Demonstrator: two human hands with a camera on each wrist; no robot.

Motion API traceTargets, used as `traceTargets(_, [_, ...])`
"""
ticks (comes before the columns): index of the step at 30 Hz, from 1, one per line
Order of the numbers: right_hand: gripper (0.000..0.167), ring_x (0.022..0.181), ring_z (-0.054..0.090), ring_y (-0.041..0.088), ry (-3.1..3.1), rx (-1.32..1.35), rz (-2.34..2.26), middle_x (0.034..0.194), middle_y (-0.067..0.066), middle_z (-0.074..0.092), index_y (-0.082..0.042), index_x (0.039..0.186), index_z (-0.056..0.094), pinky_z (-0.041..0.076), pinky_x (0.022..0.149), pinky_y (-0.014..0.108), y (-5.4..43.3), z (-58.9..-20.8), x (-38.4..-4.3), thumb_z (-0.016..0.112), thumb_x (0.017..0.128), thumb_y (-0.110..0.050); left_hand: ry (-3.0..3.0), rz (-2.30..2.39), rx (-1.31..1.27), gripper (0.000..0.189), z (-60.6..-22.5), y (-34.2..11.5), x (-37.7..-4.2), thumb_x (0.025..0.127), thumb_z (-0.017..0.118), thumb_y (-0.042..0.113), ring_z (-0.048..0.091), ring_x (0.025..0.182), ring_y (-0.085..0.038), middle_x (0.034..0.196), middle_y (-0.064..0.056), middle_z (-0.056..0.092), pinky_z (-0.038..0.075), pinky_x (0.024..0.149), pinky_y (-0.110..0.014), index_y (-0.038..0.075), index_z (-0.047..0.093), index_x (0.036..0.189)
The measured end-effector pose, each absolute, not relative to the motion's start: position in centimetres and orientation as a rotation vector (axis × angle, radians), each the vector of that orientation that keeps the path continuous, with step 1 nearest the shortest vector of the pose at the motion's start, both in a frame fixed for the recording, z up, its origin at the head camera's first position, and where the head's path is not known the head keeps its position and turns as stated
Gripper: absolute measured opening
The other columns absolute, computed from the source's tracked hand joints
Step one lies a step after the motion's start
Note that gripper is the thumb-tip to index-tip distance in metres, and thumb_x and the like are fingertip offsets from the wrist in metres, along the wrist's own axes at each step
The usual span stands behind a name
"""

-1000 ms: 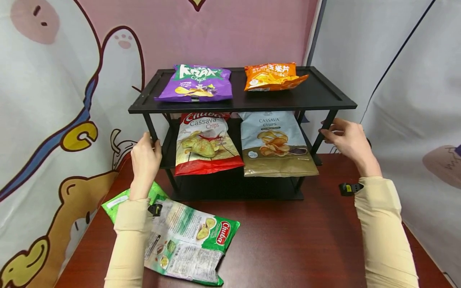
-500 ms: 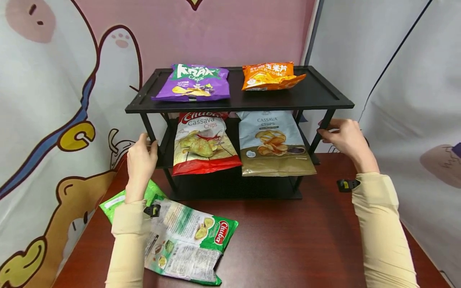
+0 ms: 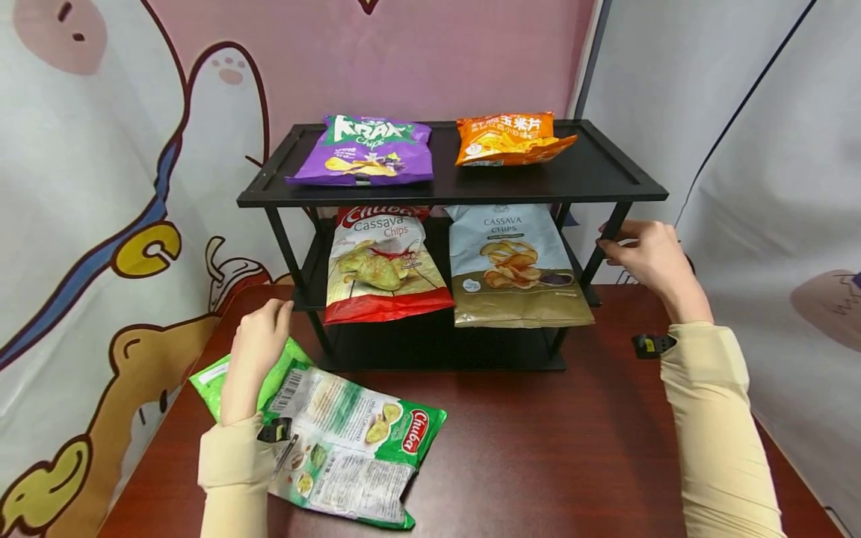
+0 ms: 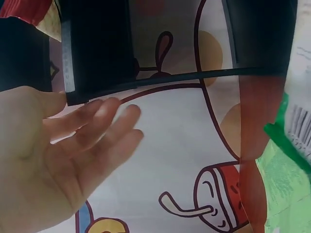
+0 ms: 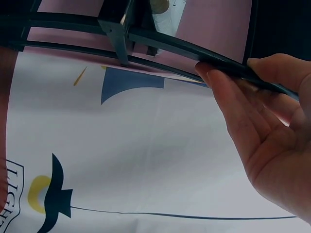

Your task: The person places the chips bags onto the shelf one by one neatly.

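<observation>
A black tiered rack (image 3: 377, 196) stands on the table. My right hand (image 3: 652, 255) pinches its front right post (image 5: 227, 62) between thumb and fingers. At the front left corner of the middle shelf is my left hand (image 3: 261, 338), its fingers (image 4: 109, 131) spread and loosely bent just beneath the shelf edge (image 4: 146, 83). On the top shelf lie a purple chip bag (image 3: 370, 153) and an orange snack bag (image 3: 507, 142). Below them, a red-and-white cassava chip bag (image 3: 380, 269) and a blue-and-gold cassava chip bag (image 3: 511, 269) lean side by side.
A green-and-white chip bag (image 3: 356, 448) lies on the reddish-brown table (image 3: 551, 448), overlapping a bright green bag (image 3: 276, 381) near my left forearm. Behind the rack hangs a pink and white cartoon-printed backdrop (image 3: 430, 60). The bottom shelf (image 3: 437, 351) sits low on the table.
My left hand has left the front left post and moved down to the middle shelf's corner. My right hand stays on the right post. The rack and bags keep their places.
</observation>
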State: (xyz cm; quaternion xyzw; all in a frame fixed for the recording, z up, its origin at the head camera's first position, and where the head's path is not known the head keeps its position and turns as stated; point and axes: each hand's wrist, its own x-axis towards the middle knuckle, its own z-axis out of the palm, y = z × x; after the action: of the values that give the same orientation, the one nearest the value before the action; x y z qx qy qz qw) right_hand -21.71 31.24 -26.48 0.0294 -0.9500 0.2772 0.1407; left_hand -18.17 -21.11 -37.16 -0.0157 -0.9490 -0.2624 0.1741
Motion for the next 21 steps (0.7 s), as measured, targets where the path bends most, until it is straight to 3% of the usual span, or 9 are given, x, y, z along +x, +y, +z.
traceTargets(4, [0.031, 0.074, 0.072, 0.028, -2.739, 0.085, 0.795, 0.104, 0.030, 0.067, 0.003, 0.112, 0.065, 0.040, 0.055, 0.007, 31.3, -26.5, -21.7, 0.060, 0.089, -0.016, -2.808, -0.706, -0.097, 0.029, -37.8, -20.7, -17.5, 0.100, 0.044, 0.020, 0.060, 0.069, -0.030, 0.080, -0.019, 0.064, 0.044, 0.062, -0.042, -0.004, 0.060, 0.104])
traceTargets(6, [0.031, 0.072, 0.072, 0.023, -2.738, 0.086, 0.796, 0.103, 0.030, 0.068, 0.003, 0.112, 0.065, 0.040, 0.055, 0.008, 31.3, -26.5, -21.7, 0.060, 0.089, -0.017, -2.869, -0.675, -0.153, 0.022, -38.6, -20.0, -17.3, 0.097, 0.050, 0.016, 0.059, 0.066, -0.027, 0.080, -0.017, 0.064, 0.044, 0.059, -0.040, -0.003, 0.060, 0.100])
traceTargets(10, [0.031, 0.071, 0.072, 0.022, -2.737, 0.078, 0.798, 0.104, 0.029, 0.068, 0.002, 0.112, 0.065, 0.040, 0.055, 0.009, 31.3, -26.5, -21.7, 0.060, 0.089, -0.017, -2.998, -0.669, -0.330, 0.017, -40.7, -17.9, -17.1, 0.090, 0.061, 0.014, 0.064, 0.073, -0.026, 0.085, -0.015, 0.068, 0.049, 0.065, -0.041, -0.001, 0.062, 0.098])
traceTargets(16, [0.031, 0.073, 0.072, 0.026, -2.733, 0.091, 0.801, 0.104, 0.029, 0.067, 0.003, 0.111, 0.065, 0.041, 0.054, 0.010, 31.2, -26.4, -21.8, 0.060, 0.089, -0.017, -3.136, -0.653, -0.601, 0.027, -43.3, -15.4, -16.6, 0.081, 0.073, 0.016, 0.065, 0.094, -0.028, 0.099, -0.013, 0.068, 0.052, 0.081, -0.042, 0.003, 0.065, 0.104])
traceTargets(21, [0.031, 0.076, 0.072, 0.031, -2.733, 0.087, 0.804, 0.105, 0.030, 0.067, 0.003, 0.111, 0.065, 0.041, 0.054, 0.011, 31.2, -26.5, -21.7, 0.060, 0.088, -0.016, -3.252, -0.645, -0.849, 0.040, -44.4, -14.1, -16.1, 0.075, 0.079, 0.018, 0.062, 0.100, -0.029, 0.103, -0.012, 0.067, 0.049, 0.087, -0.044, 0.003, 0.064, 0.109])
